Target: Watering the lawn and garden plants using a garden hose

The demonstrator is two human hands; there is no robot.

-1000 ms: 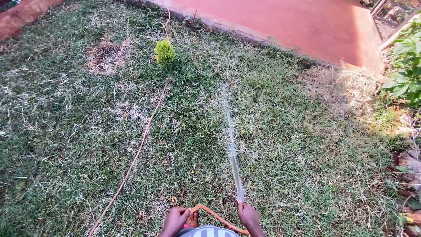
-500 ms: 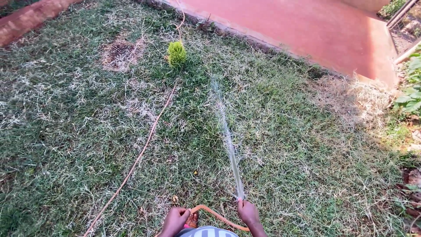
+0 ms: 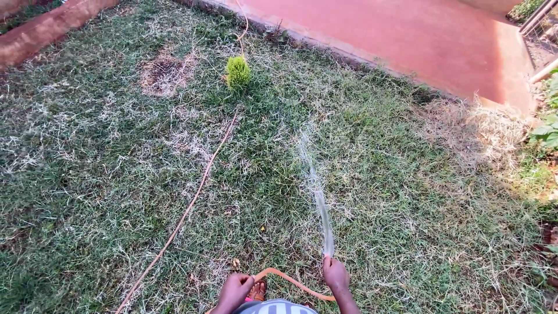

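At the bottom middle, my right hand (image 3: 336, 274) is closed around the end of an orange garden hose (image 3: 288, 282). A thin jet of water (image 3: 318, 200) shoots from it, forward and slightly left, onto the grass (image 3: 372, 174). My left hand (image 3: 235, 291) grips the same hose a little further back, near my body. The hose loops between my hands, then runs as a long line (image 3: 197, 192) across the lawn to the top edge. A small bright green shrub (image 3: 238, 71) stands beside that line, beyond where the water lands.
A red-brown paved slab (image 3: 407, 35) borders the lawn at the top right, with dry straw-coloured grass (image 3: 476, 128) along its edge. A red earth kerb (image 3: 40, 29) runs at the top left. Leafy plants (image 3: 546, 134) grow at the right edge. A bare patch (image 3: 165, 72) lies left of the shrub.
My right hand has shifted slightly to the right, and the water jet now lands a bit further right and closer in. The view has drifted a little.
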